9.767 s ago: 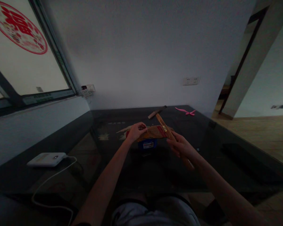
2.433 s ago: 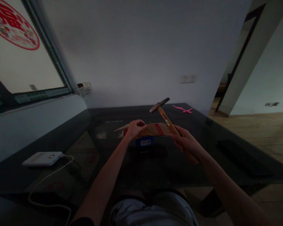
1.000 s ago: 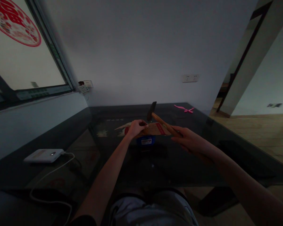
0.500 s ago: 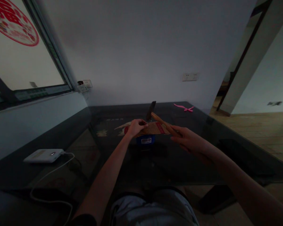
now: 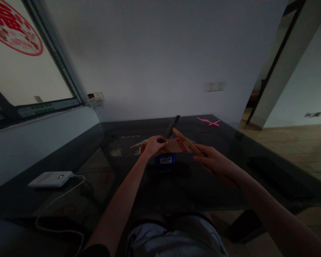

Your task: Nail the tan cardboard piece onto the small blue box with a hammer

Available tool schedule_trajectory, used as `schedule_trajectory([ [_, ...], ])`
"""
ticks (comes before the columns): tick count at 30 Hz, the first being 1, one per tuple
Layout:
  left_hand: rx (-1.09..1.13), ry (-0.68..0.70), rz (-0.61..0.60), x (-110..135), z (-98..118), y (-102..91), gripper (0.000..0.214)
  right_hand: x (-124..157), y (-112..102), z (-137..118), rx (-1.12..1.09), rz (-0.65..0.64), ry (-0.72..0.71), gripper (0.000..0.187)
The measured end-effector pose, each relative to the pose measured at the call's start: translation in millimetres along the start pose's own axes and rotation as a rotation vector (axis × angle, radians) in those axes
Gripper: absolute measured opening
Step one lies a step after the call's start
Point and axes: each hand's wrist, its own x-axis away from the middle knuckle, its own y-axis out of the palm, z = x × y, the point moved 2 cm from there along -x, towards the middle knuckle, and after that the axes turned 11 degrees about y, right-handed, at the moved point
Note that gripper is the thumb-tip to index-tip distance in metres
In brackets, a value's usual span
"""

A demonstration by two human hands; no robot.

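My right hand (image 5: pixel 215 160) is wrapped round the wooden handle of a hammer (image 5: pixel 180 135). The dark hammer head is raised a little above and beyond my left hand (image 5: pixel 154 144). Thumb and fingers of that left hand are pinched together over a piece of brown and red cardboard (image 5: pixel 175 145); whatever small thing they hold is too small and dark to make out. Beneath the cardboard stands a blue container (image 5: pixel 165 159) with a white label, and the cardboard hides its top.
A white power bank (image 5: pixel 51 179) with a cable lies on the dark table (image 5: pixel 147 192) at left. A pink ribbon (image 5: pixel 212 123) lies near the back edge. A flat black object (image 5: pixel 280 176) rests at right. The wall stands behind the table.
The hammer head has tipped slightly to the right. My left hand, the cardboard and the blue container stay almost where they were; the camera view has shifted a little.
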Motion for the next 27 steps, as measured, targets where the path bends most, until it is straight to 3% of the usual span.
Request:
schedule_trajectory([
  [4, 0.056, 0.094, 0.033, 3, -1, -2.6, 0.026, -2, 4, 16, -0.121, 0.036, 0.018, 0.066],
  [8, 0.078, 0.098, 0.066, 10, -5, -16.6, 0.042, -6, 8, 31, -0.272, 0.050, 0.006, 0.067],
  [13, 0.125, 0.052, 0.075, 18, -14, -30.0, 0.037, -11, 12, 37, -0.361, 0.070, 0.006, 0.069],
  [20, 0.149, 0.048, -0.023, 7, -14, -15.5, 0.033, -6, 17, 35, -0.227, 0.055, 0.058, 0.067],
  [27, 0.024, 0.020, -0.099, -7, -6, -9.5, 0.021, -3, 17, 33, -0.179, 0.050, 0.098, 0.066],
])
